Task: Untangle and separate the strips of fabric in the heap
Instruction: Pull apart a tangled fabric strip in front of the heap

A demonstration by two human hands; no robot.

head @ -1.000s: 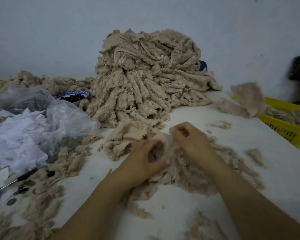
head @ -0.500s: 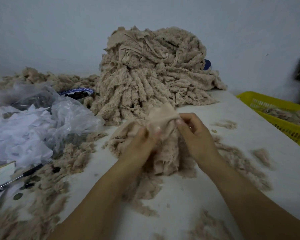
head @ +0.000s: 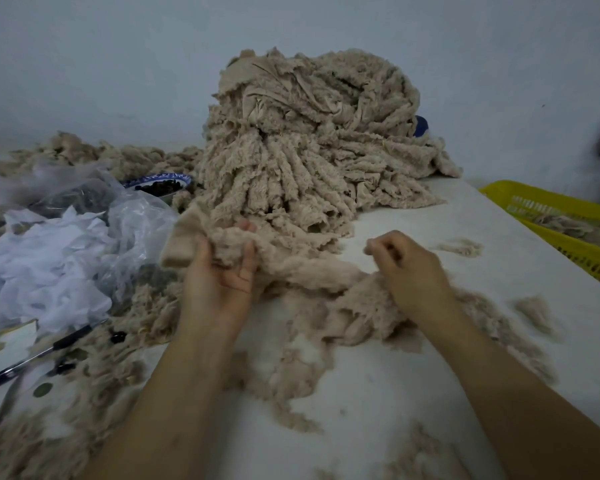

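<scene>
The strip (head: 291, 268), fleecy, light, limp and apt to shed, lies at the foot of the heap (head: 309, 150), stretched between the hands; it is best taken at its smooth folded end, where the left hand (head: 219, 278) clasps it. The right hand (head: 409, 268), fingers curled at the other end, is blurred; whether it pinches fabric cannot be told. Beyond it, a yellow basket (head: 568, 244) adjoins the table (head: 378, 393).

Textile workshop: fabric-strip heap (head: 312, 147), lint-strewn worktable (head: 413, 393), yellow scrap crate (head: 568, 244).
</scene>
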